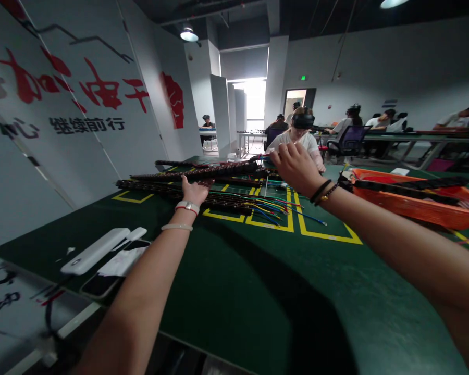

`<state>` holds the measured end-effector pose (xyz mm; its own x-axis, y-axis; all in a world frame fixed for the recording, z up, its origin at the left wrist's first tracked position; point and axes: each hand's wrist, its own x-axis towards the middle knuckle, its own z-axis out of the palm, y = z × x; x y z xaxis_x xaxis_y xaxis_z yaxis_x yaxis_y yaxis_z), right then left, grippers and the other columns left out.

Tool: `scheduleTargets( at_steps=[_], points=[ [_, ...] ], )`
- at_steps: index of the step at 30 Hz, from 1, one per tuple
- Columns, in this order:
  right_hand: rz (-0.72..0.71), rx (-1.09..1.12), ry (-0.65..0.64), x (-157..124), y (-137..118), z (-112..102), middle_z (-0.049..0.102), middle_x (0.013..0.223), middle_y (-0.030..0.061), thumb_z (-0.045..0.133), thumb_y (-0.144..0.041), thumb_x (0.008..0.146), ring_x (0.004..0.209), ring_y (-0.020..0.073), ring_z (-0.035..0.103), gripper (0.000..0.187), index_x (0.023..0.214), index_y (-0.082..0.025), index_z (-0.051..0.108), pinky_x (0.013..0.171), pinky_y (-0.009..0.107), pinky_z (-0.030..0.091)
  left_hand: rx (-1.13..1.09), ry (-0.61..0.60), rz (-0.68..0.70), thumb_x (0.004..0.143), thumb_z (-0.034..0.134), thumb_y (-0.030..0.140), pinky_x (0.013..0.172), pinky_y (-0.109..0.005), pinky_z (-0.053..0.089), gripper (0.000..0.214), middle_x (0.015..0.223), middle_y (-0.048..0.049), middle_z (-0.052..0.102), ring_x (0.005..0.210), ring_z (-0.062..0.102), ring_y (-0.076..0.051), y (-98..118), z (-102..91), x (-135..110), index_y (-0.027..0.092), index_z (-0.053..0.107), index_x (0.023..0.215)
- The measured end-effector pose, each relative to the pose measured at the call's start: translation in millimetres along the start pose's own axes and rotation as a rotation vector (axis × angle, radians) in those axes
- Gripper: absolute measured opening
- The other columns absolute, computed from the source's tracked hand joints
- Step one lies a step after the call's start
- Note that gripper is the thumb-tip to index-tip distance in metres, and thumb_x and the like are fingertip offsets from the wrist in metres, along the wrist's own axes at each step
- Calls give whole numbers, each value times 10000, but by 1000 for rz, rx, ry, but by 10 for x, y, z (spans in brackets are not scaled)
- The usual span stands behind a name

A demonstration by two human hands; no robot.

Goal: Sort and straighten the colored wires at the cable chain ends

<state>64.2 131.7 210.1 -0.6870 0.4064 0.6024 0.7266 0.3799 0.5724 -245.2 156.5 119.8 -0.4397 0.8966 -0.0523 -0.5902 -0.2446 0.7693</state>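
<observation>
A long black wire harness (222,171) slants above the green table, raised at its right end. Beneath its middle, my left hand (195,191) grips it from below, thumb up on the near side. My right hand (296,165) is closed around its right end, where red and blue wires show; the fingertips are turned away from me. Below lies a bundle of similar harnesses (219,201), flat on the table, with blue, yellow, green and red wire ends (275,210) fanned out to the right.
Yellow tape outlines (328,238) mark the green table (234,271). An orange crate (422,208) with black strips stands at right. A white device (96,251) and a phone (101,284) lie near the left edge. A person in a headset (297,136) sits opposite.
</observation>
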Motion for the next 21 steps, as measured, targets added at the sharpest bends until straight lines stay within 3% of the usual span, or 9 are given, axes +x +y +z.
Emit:
scheduleTargets(
  at_steps=[3,10,15,21],
  points=[
    [12,6,-9,-315,-377,-144,542,1016,142,209,-141,949,898,236,473,350,1189,-91,459,759,374,345,-131,-26,17,892,178,576,811,-381,520,636,1094,-139,646,997,612,-232,13,-85,-80,159,525,1224],
    [191,97,-48,-813,-1013,-233,599,940,139,279,-107,925,792,231,507,334,1180,-77,493,700,360,343,-101,-37,1,870,390,527,827,-332,518,505,1004,-107,670,969,616,-209,55,-297,-453,153,553,1168],
    [276,163,-63,-907,-1124,-327,604,955,143,290,-121,924,769,229,508,316,1158,-100,501,692,365,346,-104,-40,45,869,443,484,826,-308,523,403,934,-82,686,944,625,-191,72,-332,-598,169,586,1077],
    [307,181,-47,-1016,-1082,-324,611,979,150,301,-144,924,783,234,516,308,1147,-111,511,702,361,340,-282,-124,34,877,476,418,822,-307,529,319,830,-72,687,908,638,-188,139,-295,-754,139,596,974]
  ],
)
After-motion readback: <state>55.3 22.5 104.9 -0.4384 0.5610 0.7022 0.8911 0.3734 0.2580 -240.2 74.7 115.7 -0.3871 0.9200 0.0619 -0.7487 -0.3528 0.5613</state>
